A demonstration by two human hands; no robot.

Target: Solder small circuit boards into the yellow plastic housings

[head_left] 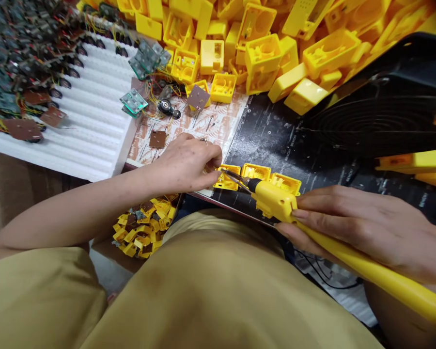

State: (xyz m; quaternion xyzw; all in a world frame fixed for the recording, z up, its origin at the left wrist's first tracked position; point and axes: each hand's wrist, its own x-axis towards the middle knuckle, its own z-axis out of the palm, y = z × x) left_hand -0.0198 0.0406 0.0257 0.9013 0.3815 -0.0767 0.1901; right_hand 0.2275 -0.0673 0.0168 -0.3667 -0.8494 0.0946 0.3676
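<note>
My right hand (370, 228) is wrapped round a yellow soldering iron (276, 201), its metal tip pointing left into the leftmost of three small yellow plastic housings (228, 175) lined up at the near edge of a black mat (276, 140). My left hand (185, 162) is closed in a pinch at that same housing, fingertips touching its left side. What it pinches is too small to make out.
A big heap of yellow housings (261, 53) fills the back. A white ridged foam tray (94, 121) at left carries several circuit boards (22, 53) with wires. Loose boards (134, 102) lie on patterned paper. A black fan guard (385, 121) sits right. Finished yellow parts (145, 230) pile below.
</note>
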